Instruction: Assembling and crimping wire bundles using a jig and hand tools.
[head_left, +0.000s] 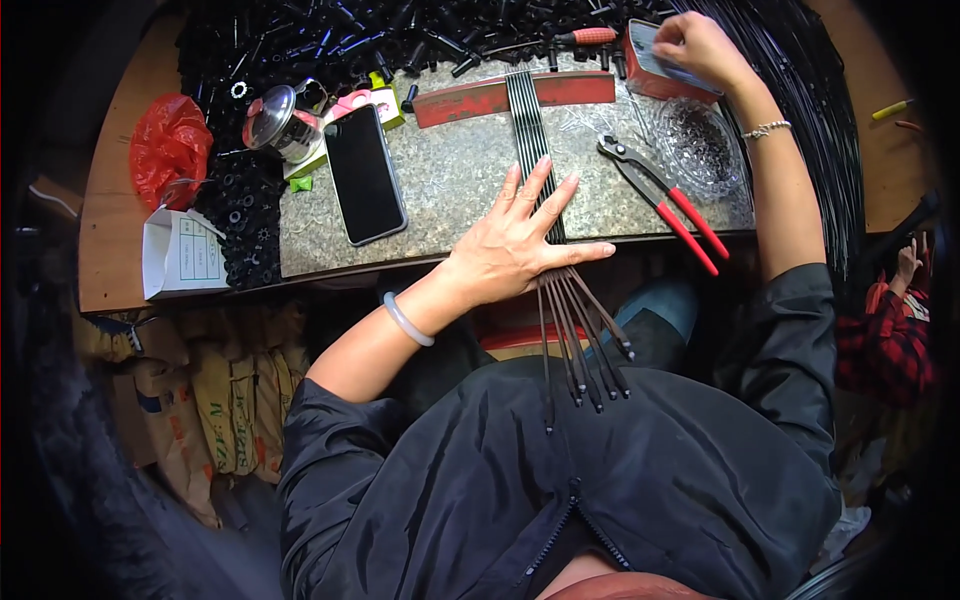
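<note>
My left hand [515,230] lies flat with fingers spread on a bundle of thin black rods [530,125]. Side by side, the rods cross a red metal bar [455,105] on the worktop. Their near ends fan out past the table edge towards my lap and carry small rounded tips. At the far right my right hand [700,52] is over a red open box [650,77], its fingers curled and partly blurred. Whatever is between those fingertips is too small to make out. Red-handled pliers [668,205] rest on the worktop nearer to me than the box.
A clear dish of small metal parts [695,145] stands beside the box. Left of the rods lie a phone [365,175], a lidded glass jar [285,122], a red plastic bag [170,150] and a white carton [183,255]. Black fittings [350,40] cover the back; long black rods [800,110] line the right.
</note>
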